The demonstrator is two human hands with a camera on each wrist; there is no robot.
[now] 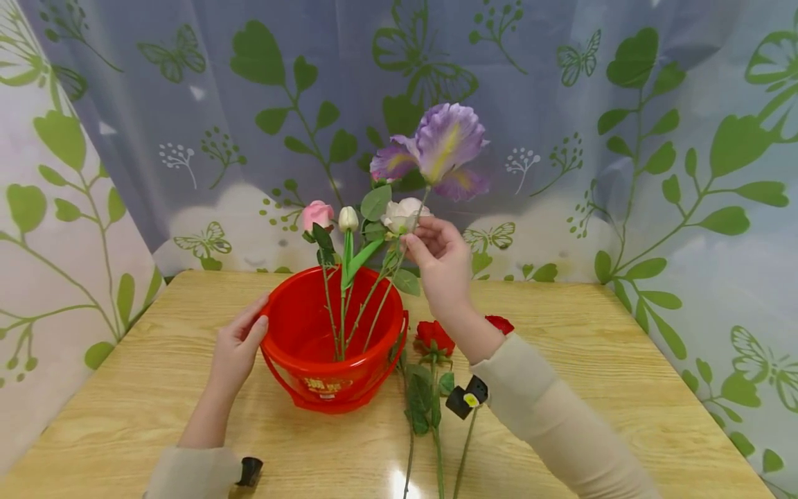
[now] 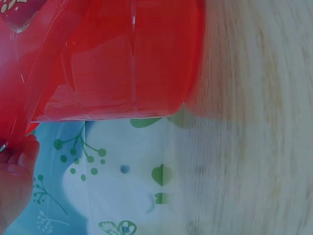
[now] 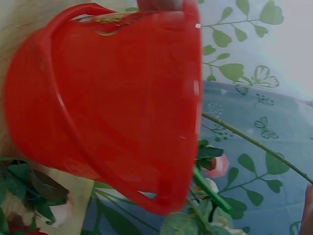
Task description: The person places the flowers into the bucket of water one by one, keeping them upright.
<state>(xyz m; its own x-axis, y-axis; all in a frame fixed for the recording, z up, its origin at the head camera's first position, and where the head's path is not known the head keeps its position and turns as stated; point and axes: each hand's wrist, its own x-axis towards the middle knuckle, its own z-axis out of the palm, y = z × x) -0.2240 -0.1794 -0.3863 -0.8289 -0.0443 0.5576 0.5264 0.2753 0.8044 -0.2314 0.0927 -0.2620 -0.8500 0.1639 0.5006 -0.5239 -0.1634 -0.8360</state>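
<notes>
A red bucket [image 1: 291,308] stands on the table with its handle hanging down. My left hand [image 1: 233,353] grips its left rim, also seen in the left wrist view, where the fingers [image 2: 28,155] meet the rim. Between thumb and fingers, my right hand [image 1: 445,267] pinches the stem of a large purple iris [image 1: 447,149] above the bucket's right side. That stem [image 3: 254,143] slants down past the rim in the right wrist view. Inside the bucket stand a pink rose [image 1: 318,216], a white tulip [image 1: 348,220] and a white rose [image 1: 397,216], partly behind the right hand.
Right of the bucket, a red rose [image 1: 434,337] and other long-stemmed flowers lie on the wooden table [image 1: 592,388]. Another red bloom [image 1: 499,324] shows behind the right forearm. A patterned curtain [image 1: 206,173] hangs behind the table and along both sides.
</notes>
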